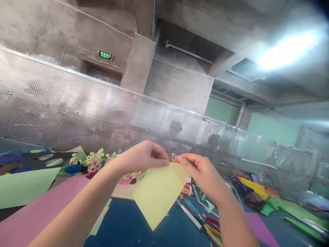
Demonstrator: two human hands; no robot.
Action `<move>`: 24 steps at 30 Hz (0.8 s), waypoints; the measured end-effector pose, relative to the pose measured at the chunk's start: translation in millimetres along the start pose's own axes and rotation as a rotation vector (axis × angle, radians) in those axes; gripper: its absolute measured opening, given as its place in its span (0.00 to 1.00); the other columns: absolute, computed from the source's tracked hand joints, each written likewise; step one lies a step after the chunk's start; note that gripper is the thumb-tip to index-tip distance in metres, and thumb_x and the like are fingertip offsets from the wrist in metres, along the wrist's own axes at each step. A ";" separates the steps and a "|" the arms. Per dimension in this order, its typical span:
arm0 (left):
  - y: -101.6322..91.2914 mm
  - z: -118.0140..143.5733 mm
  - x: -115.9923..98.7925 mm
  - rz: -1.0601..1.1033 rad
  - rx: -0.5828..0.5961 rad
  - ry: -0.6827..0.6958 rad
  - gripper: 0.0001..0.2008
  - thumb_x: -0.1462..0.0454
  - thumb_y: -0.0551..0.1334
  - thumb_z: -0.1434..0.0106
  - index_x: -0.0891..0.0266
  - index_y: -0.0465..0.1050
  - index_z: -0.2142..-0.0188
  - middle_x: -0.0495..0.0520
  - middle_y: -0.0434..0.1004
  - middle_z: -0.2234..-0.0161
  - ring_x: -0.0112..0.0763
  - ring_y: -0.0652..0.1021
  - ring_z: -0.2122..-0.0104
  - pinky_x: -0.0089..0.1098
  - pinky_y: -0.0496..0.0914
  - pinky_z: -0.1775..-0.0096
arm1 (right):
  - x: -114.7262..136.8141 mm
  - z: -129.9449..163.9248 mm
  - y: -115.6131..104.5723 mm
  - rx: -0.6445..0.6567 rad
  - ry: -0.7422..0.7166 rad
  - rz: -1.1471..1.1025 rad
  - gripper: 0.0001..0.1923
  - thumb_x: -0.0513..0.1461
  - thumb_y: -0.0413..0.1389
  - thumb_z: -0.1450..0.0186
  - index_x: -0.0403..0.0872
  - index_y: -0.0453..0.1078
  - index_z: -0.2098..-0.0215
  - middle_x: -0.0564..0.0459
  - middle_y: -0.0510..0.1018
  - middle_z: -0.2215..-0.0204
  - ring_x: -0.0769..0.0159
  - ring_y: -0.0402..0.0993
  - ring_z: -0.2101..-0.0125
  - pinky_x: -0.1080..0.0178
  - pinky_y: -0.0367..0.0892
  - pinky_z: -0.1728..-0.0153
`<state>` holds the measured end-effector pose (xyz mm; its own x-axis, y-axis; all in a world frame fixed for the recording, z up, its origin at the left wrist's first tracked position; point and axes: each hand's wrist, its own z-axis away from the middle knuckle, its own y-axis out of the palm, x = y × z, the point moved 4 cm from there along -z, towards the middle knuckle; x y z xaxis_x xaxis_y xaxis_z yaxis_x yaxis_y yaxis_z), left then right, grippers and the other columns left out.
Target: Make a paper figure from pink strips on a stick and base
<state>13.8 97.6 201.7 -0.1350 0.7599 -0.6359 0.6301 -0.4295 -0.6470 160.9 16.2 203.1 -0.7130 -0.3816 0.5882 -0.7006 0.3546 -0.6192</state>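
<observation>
A pale yellow sheet of paper [158, 195] hangs above the table, one pointed corner downward. My left hand [145, 156] pinches its top edge between thumb and fingers. Close beside it, my right hand [194, 166] grips the upper right part of the same sheet, where the paper looks folded over. The fingertips of both hands nearly meet at the top. Behind the sheet, a red and white container [186, 189] is partly hidden.
Pink paper [48, 209] and light green paper [28, 187] lie at left, near curly paper decorations [95, 159]. Scissors [212, 226] and a white-handled knife [190, 216] are on the blue table [123, 223] at right. A perforated metal panel [64, 106] stands behind, with people beyond.
</observation>
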 end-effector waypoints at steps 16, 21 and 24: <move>-0.2 -0.2 -1.1 0.003 -0.001 -0.008 0.11 0.58 0.57 0.46 0.62 0.74 0.70 0.50 0.74 0.74 0.26 0.71 0.75 0.24 0.61 0.76 | 0.8 -0.2 3.1 0.003 0.017 -0.019 0.09 0.44 0.53 0.40 0.47 0.70 0.68 0.52 0.77 0.71 0.66 0.72 0.69 0.63 0.68 0.66; 0.0 -0.8 -0.1 -0.011 0.022 -0.015 0.12 0.57 0.57 0.46 0.60 0.75 0.70 0.49 0.73 0.75 0.25 0.69 0.77 0.24 0.60 0.77 | 0.0 -0.3 3.5 0.029 0.021 -0.014 0.08 0.43 0.52 0.40 0.47 0.70 0.68 0.52 0.76 0.71 0.66 0.72 0.69 0.62 0.68 0.66; 0.2 -0.6 1.2 0.002 0.023 -0.018 0.12 0.57 0.57 0.46 0.60 0.75 0.69 0.49 0.73 0.74 0.25 0.69 0.76 0.25 0.60 0.77 | 0.1 -0.3 2.9 0.020 0.000 -0.036 0.08 0.43 0.52 0.40 0.47 0.70 0.68 0.52 0.77 0.71 0.66 0.72 0.69 0.62 0.67 0.66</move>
<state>14.2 98.8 201.1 -0.1479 0.7499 -0.6447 0.6124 -0.4424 -0.6551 158.8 17.4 201.5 -0.6875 -0.3938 0.6101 -0.7249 0.3234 -0.6082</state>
